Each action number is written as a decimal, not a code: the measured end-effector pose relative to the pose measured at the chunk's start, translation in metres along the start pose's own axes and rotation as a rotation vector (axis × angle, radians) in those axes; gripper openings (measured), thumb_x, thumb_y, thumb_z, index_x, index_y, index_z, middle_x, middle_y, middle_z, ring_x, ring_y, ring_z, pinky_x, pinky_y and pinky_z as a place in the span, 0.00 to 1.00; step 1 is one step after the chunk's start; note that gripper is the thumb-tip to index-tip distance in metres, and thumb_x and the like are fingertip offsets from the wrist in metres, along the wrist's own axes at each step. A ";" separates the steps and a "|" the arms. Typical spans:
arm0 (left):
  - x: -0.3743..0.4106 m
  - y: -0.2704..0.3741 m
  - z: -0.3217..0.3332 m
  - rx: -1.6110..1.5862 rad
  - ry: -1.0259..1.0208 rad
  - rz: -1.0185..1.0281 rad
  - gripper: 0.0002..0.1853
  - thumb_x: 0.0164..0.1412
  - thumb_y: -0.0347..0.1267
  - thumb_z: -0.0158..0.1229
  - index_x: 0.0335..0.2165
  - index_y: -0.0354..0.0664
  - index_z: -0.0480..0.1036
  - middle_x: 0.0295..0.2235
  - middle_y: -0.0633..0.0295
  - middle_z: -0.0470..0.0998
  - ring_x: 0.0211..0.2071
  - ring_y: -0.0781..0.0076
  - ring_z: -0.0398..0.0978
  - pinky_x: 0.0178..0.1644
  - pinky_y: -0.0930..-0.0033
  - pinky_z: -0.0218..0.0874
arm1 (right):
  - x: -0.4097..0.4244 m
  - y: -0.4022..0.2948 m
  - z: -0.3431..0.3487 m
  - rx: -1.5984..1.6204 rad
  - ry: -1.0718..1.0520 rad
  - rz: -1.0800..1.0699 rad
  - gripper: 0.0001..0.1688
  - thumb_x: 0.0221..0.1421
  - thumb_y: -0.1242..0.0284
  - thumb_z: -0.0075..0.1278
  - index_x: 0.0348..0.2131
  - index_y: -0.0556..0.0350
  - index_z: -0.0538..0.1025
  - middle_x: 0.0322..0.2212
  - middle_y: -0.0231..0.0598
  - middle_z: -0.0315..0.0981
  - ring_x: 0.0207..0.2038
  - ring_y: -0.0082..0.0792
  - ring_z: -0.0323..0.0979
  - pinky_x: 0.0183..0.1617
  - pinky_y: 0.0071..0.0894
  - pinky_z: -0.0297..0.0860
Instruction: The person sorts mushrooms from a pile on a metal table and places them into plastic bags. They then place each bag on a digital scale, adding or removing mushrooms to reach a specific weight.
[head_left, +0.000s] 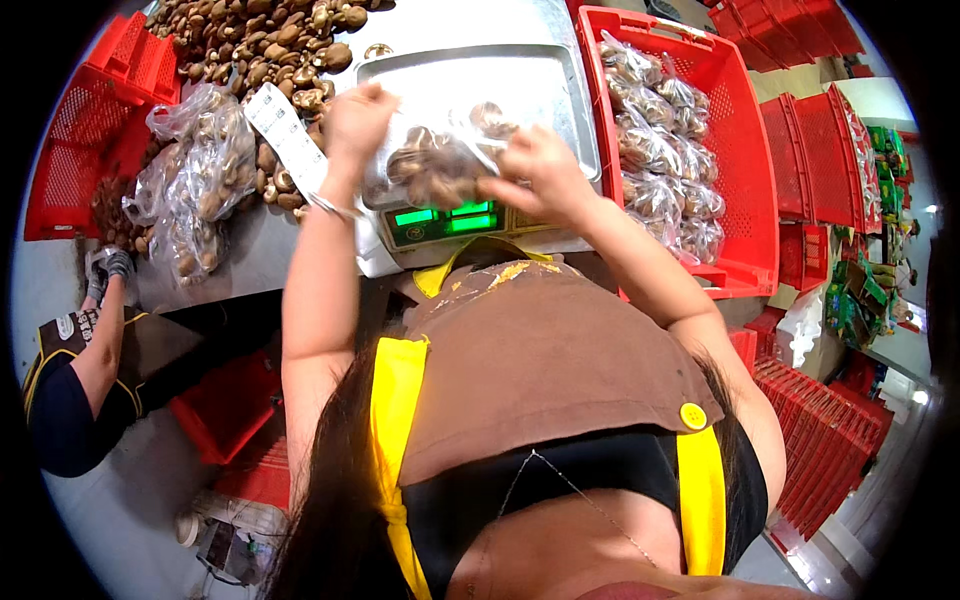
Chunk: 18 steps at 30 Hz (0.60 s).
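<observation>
A clear plastic bag of brown mushrooms (439, 165) lies blurred over the metal tray (517, 67) of a digital scale, whose green displays (454, 217) glow. My right hand (536, 172) is at the bag's right side, its fingers bent at the plastic; blur hides how firmly they grip. Above and left of the bag, my left hand (362, 124) is raised near the tray's left edge with curled fingers; what it holds, if anything, cannot be told. A strip of printed labels (285, 139) lies beside my left wrist, over loose mushrooms (277, 52).
Filled mushroom bags (202, 180) are heaped on the metal table at left. A red plastic crate (739, 165) at right holds several rows of bagged mushrooms (660, 150). A co-worker's gloved hands (109, 266) are at the table's far left. Red crates (817, 442) are stacked at lower right.
</observation>
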<state>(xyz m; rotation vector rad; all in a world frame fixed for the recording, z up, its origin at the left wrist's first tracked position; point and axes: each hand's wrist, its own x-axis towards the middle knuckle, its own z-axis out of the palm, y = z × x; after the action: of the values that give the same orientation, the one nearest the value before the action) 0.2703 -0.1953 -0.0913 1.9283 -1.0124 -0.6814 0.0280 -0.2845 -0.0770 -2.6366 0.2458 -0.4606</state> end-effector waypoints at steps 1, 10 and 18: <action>0.017 -0.033 -0.014 -0.019 0.122 0.059 0.11 0.43 0.28 0.53 0.11 0.37 0.65 0.09 0.67 0.64 0.16 0.82 0.63 0.22 0.78 0.56 | -0.007 0.000 0.003 -0.023 -0.019 -0.082 0.13 0.44 0.66 0.56 0.18 0.54 0.71 0.25 0.37 0.66 0.35 0.40 0.64 0.38 0.39 0.61; -0.042 -0.030 -0.040 -0.479 0.075 -0.004 0.19 0.52 0.33 0.59 0.41 0.34 0.68 0.36 0.59 0.73 0.37 0.75 0.69 0.41 0.76 0.60 | -0.036 0.002 -0.005 0.312 0.276 0.296 0.22 0.48 0.70 0.52 0.44 0.57 0.69 0.42 0.43 0.64 0.39 0.33 0.67 0.41 0.28 0.64; -0.072 -0.039 -0.048 -0.658 0.525 -0.072 0.14 0.57 0.29 0.52 0.42 0.36 0.67 0.37 0.62 0.71 0.37 0.75 0.69 0.40 0.74 0.64 | 0.032 -0.010 -0.031 0.241 0.494 0.057 0.27 0.47 0.65 0.53 0.46 0.60 0.67 0.41 0.47 0.64 0.44 0.39 0.65 0.48 0.35 0.62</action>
<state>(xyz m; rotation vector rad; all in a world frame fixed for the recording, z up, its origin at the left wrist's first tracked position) 0.2844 -0.1016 -0.0945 1.4393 -0.3274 -0.4321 0.0475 -0.2962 -0.0369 -2.2408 0.3895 -1.0493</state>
